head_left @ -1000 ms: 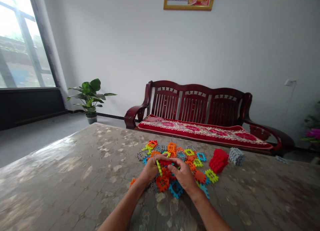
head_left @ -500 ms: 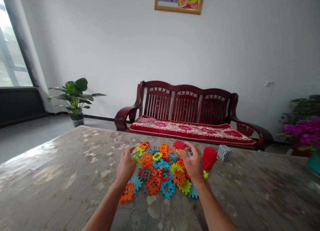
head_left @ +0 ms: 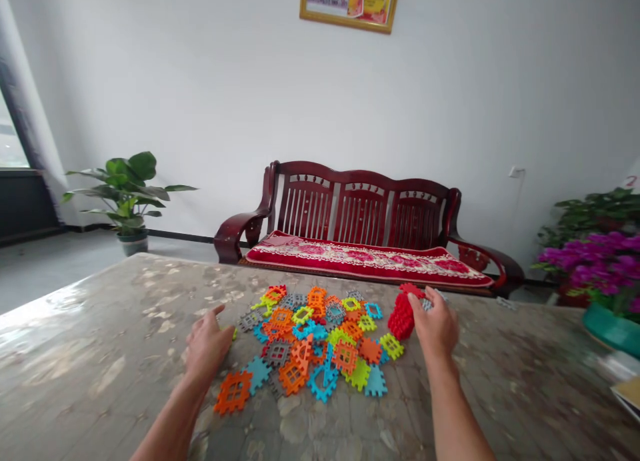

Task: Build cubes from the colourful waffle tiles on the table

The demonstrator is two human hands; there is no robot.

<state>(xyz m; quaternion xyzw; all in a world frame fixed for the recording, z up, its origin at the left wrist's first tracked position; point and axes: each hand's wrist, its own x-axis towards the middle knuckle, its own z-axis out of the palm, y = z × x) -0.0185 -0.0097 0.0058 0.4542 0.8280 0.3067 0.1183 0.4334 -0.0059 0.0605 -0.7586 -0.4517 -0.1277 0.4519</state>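
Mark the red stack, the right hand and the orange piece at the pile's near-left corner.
Red stack [head_left: 401,320]: head view, on its side.
Right hand [head_left: 436,322]: head view, on its back.
Orange piece [head_left: 233,391]: head view, on its latticed middle.

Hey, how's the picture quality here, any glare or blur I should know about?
Head view: pale glare along the table's left edge, on the same side as the bright window; that window's frame leans, perhaps from a wide lens; left hand and right hand look slightly soft; the toothed pieces remain distinguishable by colour.
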